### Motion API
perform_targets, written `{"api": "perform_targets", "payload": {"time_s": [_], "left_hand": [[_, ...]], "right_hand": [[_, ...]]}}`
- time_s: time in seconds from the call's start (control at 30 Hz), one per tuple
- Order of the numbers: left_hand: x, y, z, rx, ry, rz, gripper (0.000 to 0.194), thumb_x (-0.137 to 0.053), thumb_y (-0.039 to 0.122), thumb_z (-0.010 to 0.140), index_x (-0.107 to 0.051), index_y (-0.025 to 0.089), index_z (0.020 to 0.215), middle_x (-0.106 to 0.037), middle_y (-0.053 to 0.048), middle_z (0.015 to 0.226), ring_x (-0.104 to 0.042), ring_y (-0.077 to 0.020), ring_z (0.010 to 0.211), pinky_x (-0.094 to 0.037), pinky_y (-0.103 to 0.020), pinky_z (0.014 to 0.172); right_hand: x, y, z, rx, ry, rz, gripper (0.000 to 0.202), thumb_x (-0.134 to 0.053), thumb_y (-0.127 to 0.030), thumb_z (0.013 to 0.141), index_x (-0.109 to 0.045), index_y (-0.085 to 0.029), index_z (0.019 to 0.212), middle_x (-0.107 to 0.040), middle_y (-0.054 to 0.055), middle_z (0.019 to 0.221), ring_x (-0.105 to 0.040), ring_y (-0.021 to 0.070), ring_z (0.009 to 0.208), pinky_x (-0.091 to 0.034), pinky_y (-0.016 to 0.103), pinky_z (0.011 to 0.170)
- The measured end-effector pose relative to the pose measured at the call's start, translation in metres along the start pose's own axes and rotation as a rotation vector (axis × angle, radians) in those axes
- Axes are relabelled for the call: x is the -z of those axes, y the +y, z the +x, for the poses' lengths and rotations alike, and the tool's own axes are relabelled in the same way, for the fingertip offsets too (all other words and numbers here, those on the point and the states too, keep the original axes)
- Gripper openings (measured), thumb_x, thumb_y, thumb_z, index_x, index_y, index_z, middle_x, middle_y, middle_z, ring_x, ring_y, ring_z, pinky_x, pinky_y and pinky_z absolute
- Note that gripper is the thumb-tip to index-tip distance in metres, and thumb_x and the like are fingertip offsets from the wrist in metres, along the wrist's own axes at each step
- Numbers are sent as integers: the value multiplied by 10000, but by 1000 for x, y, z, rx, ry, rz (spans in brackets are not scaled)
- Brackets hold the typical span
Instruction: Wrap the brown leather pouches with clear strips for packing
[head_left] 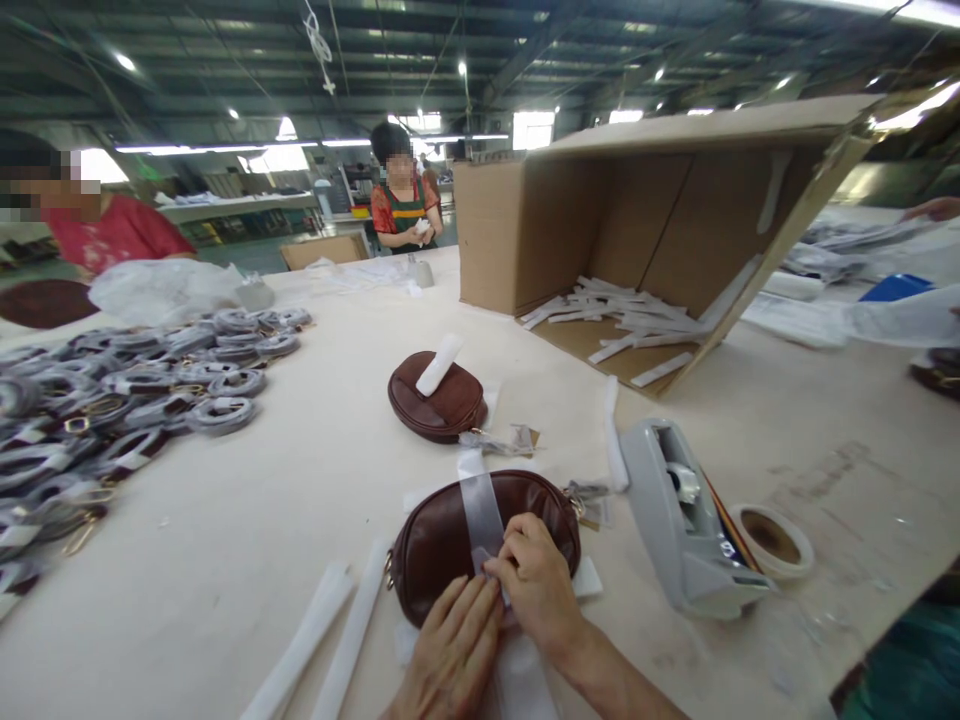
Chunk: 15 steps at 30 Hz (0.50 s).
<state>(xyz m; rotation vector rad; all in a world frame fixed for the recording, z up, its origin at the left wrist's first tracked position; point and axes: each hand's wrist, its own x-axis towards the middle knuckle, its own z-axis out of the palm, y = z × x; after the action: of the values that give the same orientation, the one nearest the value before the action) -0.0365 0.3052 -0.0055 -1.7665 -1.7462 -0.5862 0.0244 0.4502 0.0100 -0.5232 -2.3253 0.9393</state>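
Observation:
A dark brown oval leather bag (427, 545) lies on the table in front of me, metal rings at its ends. Across its middle runs a translucent white wrapping strip (480, 505). My left hand (459, 640) rests flat on the bag's near edge, fingers stretched out over the strip's side. Pinched fingers of my right hand (536, 580) hold the strip near the bag's centre; the fingertips partly hide it. Just beyond sits a second brown bag (405, 395), a folded white strip (440, 364) on top and a tag at its right end.
A grey tape dispenser (667, 530) and a tape roll (799, 550) stand at right. An open cardboard box (491, 235) lies on its side with white strips inside. Wrapped straps (225, 415) are heaped at left. Loose white strips (349, 630) lie nearby. Co-workers (405, 215) are across the table.

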Motion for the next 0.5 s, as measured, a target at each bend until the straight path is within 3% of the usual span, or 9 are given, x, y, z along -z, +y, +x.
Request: {"api": "perform_targets", "payload": {"time_s": [0.13,0.23,0.3,0.37,0.43,0.5], "left_hand": [[1,3,3,28,12,44,226,-437,95,871,-605,95,1023,-668,-107,1044,-566,-199,1095,-465,-352,950],[-3,6,4,68,49,34,193,-457,126,885,-613,95,995,-674,-100,1030,-582,-195,1066,-445,-344,960],[-7,6,4,81,93,15,206,-440,138,901,-622,100,990,-679,-87,1024,-589,-186,1050,-419,-333,972],[-10,5,5,85,166,10,232,-409,152,921,-631,111,974,-690,-67,989,-605,-168,1002,-402,-314,966],[-9,3,8,72,200,39,251,-388,167,935,-636,130,934,-703,-43,931,-625,-148,924,-406,-291,926],[-7,0,10,21,152,85,251,-383,158,933,-633,152,908,-710,-25,895,-638,-137,856,-427,-276,854]], "right_hand": [[0,-4,7,-62,-9,20,262,-596,-8,599,-413,-194,583,-472,-3,734,-523,167,682,-459,275,583],[19,-8,3,50,20,88,204,-581,-30,669,-528,-179,798,-530,58,938,-561,184,789,-500,273,608],[49,-3,-5,177,93,54,220,-557,-92,789,-544,-181,989,-521,92,1077,-558,198,919,-514,295,721],[90,13,-15,256,254,-82,167,-530,-173,877,-552,-192,1041,-526,95,1086,-533,212,993,-477,338,843],[133,37,-24,202,440,-247,111,-526,-269,902,-590,-192,952,-544,92,1020,-529,231,980,-447,386,872],[170,64,-30,40,548,-311,240,-524,-397,888,-614,-189,808,-552,100,962,-538,254,934,-463,416,825]]}}
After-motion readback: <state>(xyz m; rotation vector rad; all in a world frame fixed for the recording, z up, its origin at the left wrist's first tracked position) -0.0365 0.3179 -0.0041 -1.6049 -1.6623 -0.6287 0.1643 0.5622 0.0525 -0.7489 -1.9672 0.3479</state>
